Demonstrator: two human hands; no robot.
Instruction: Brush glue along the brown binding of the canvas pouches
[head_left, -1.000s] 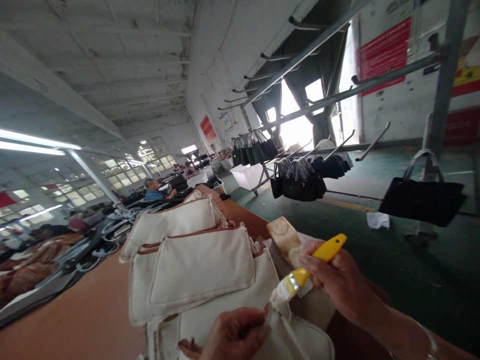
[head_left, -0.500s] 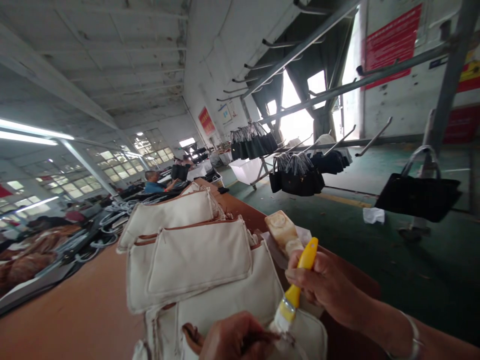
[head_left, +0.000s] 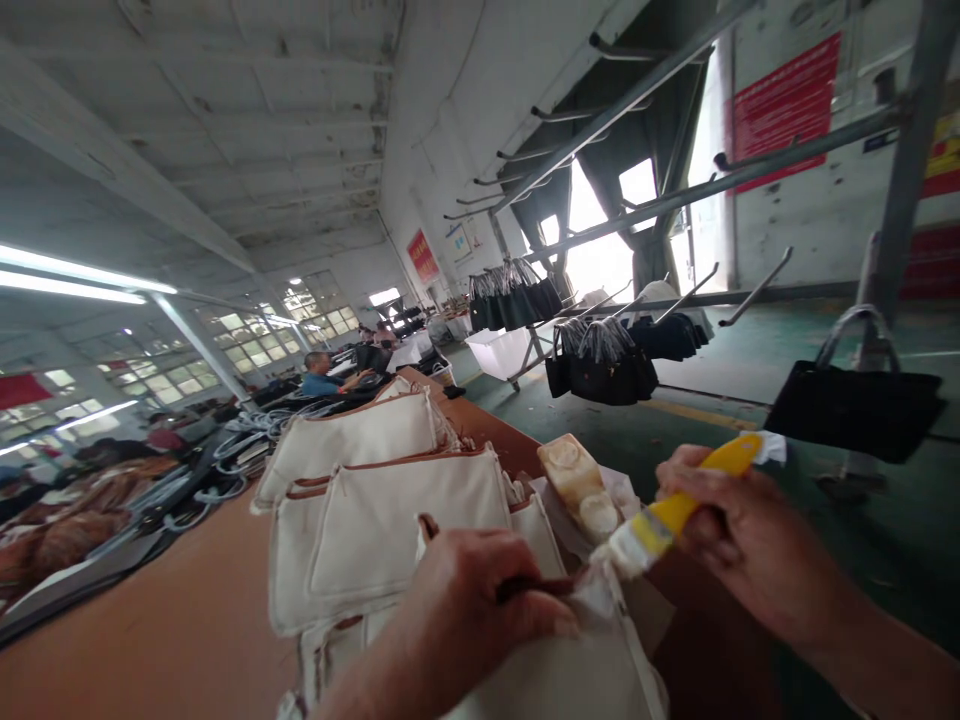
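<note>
My right hand [head_left: 739,540] is closed around the yellow handle of a paintbrush [head_left: 679,505]. The brush's whitish bristles touch, or nearly touch, the upper corner of a cream bag piece [head_left: 577,660]. Closed on that piece's brown-lined top edge is my left hand [head_left: 480,610], thumb on the near face. Several cream bag pieces [head_left: 409,520] with brown edges lie stacked behind my left hand. Just beyond the bristles stands a cream, stained container [head_left: 574,480] with a white paper under it. My left hand hides part of the pile.
The brown tabletop [head_left: 172,610] runs away from me. Cords and dark pieces [head_left: 217,470] lie on the left. To the right, a metal rack [head_left: 675,205] carries black handbags [head_left: 600,365]. A person [head_left: 322,375] sits farther back.
My left hand has risen with the edge of the cream bag piece. My right hand has moved right, and the brush has swung from steep to more level.
</note>
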